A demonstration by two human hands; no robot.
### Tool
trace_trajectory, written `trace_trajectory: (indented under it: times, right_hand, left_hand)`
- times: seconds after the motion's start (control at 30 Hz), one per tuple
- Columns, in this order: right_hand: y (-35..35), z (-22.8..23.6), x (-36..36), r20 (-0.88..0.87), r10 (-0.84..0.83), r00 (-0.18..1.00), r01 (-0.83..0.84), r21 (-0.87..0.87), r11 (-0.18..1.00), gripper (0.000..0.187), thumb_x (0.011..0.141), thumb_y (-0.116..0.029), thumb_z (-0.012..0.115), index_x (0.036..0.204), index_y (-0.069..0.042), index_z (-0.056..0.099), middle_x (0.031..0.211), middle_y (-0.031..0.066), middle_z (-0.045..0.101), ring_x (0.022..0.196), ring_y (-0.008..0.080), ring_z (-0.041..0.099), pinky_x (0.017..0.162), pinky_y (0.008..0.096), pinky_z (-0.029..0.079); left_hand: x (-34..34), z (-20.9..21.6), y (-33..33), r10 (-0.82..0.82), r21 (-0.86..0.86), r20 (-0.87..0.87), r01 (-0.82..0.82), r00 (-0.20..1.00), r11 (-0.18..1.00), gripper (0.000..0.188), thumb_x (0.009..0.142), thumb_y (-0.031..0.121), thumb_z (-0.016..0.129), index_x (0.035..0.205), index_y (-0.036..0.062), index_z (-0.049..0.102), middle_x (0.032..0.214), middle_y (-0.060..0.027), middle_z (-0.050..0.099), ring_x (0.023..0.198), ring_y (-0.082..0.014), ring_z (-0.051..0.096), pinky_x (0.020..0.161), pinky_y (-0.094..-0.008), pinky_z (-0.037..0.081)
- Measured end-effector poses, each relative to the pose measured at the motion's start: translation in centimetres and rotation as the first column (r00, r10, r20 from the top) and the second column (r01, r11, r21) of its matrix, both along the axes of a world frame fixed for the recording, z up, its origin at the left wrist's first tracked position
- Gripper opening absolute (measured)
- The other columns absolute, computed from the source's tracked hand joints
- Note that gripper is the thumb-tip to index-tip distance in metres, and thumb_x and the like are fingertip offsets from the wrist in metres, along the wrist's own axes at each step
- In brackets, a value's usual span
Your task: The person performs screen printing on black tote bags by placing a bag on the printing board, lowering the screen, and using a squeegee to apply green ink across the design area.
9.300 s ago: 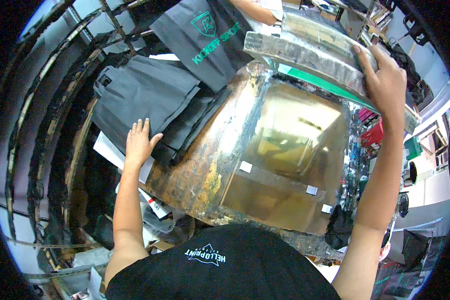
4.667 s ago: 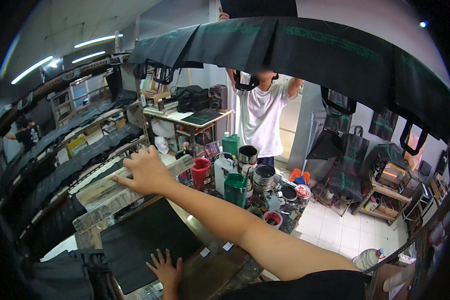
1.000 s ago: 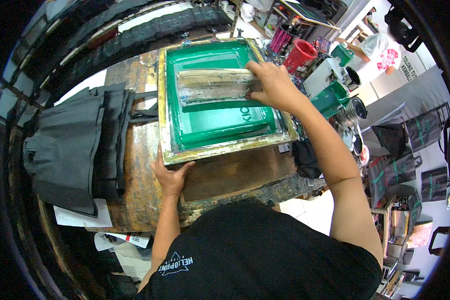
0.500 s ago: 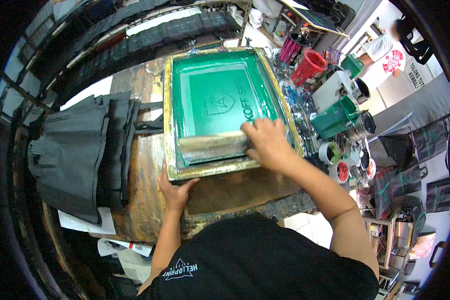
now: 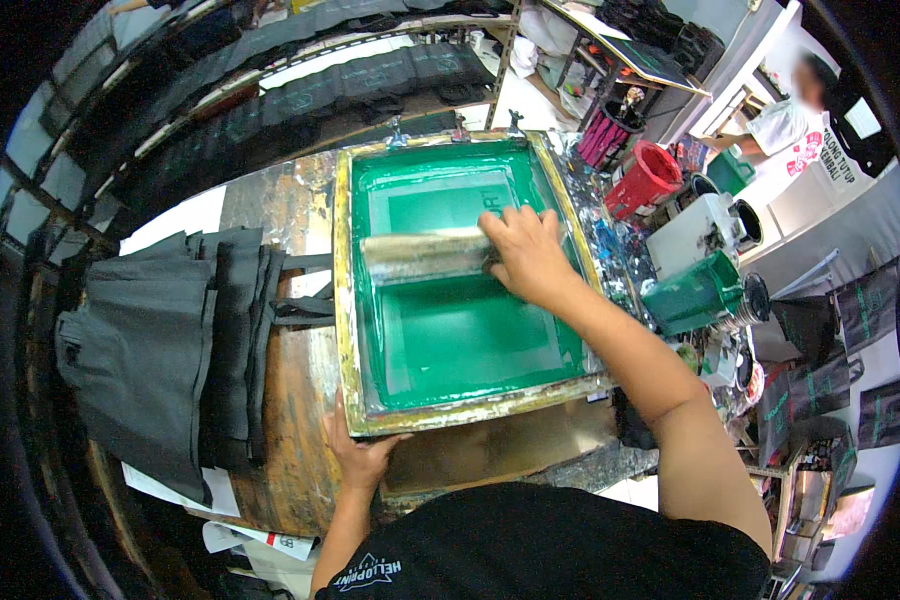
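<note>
A silkscreen frame (image 5: 344,290) with a yellowish, paint-stained rim lies on the worn wooden table, its mesh (image 5: 470,345) spread with green ink. My right hand (image 5: 532,258) is closed around the right end of a wide wooden squeegee (image 5: 420,255), which lies crosswise on the mesh in the farther half. Part of a dark printed design shows just beyond the blade. At the frame's near left corner my left hand (image 5: 360,455) grips the rim, its thumb along the near edge and some fingers hidden. Clamps (image 5: 460,128) sit at the frame's far edge.
Black fabric bags (image 5: 160,330) are stacked on the left. Along the right stand a red bucket (image 5: 645,180), a green container (image 5: 692,295) and several ink pots. Printed dark bags (image 5: 370,85) lie on a far rack. Another person (image 5: 785,125) is at the back right.
My right hand has pushed the squeegee away from the near end to the farther half, leaving green ink over the design behind it. My left hand stays at the corner; the view has shifted.
</note>
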State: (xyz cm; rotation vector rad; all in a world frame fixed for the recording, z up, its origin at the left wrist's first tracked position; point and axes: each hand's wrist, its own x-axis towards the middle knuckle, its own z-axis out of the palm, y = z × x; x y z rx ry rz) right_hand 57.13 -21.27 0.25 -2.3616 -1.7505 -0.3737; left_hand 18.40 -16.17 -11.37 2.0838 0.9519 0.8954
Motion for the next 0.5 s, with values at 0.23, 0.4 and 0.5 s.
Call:
trace_trajectory:
  times: [0.23,0.4,0.5]
  right_hand:
    - [8.8,-1.0,9.0,-0.005,-0.02,1.0,0.019,-0.068,0.997,0.071,0.074,-0.026,0.092,0.133,-0.016,0.053,0.114,0.0111,0.062,0.116,0.0334,0.06,0.089,0.0525,0.041]
    - [14.3,-3.0,14.5,0.004,0.032,0.999,-0.031,-0.071,0.997,0.08,0.074,-0.032,0.093,0.142,-0.018,0.051,0.123,0.0139,0.066,0.12,0.0367,0.062,0.096,0.0606,0.045]
    - [16.2,-1.3,14.4,0.002,0.011,1.0,-0.011,-0.16,0.987,0.08,0.076,-0.035,0.093,0.142,-0.019,0.051,0.124,0.014,0.068,0.121,0.0366,0.063,0.095,0.061,0.047]
  left_hand:
    - [0.0,0.5,-0.1,0.006,0.042,-0.044,-0.004,0.999,0.999,0.131,0.049,0.05,0.104,0.152,-0.0075,0.048,0.119,-0.019,0.069,0.102,-0.0382,0.059,0.094,-0.0477,0.046]
    - [-0.4,-0.1,0.0,-0.014,0.059,-0.026,0.016,1.0,0.998,0.126,0.049,0.05,0.104,0.149,-0.0072,0.051,0.125,-0.0196,0.069,0.104,-0.0391,0.061,0.095,-0.0493,0.045]
    - [-0.3,0.8,0.0,0.007,0.119,-0.147,0.011,0.989,0.993,0.126,0.049,0.05,0.103,0.15,-0.0052,0.052,0.127,-0.0186,0.07,0.104,-0.0388,0.06,0.095,-0.0482,0.046]
